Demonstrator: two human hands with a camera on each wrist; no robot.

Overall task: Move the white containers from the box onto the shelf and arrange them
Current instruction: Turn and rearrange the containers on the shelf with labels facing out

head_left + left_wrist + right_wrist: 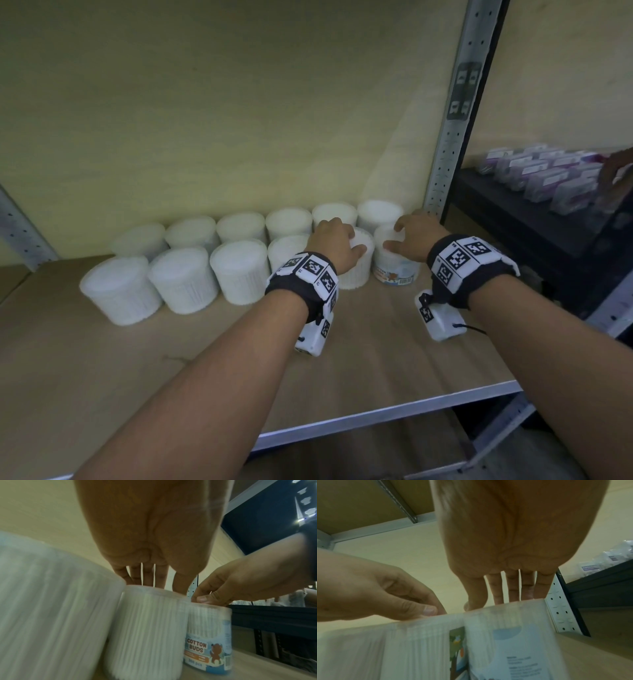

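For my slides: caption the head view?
Both hands set two containers into the shelf's front row.

A wooden shelf (394, 359) is carrying white containers (181, 279) in two rows. They are standing upright near its back wall.

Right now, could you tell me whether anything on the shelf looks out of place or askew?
Only a small thing: the rightmost front container, under the right hand, shows its printed "Cotton Buds" label towards the front, while the other white containers show plain sides. All stand upright in two rows on the shelf; nothing looks spilled or damaged.
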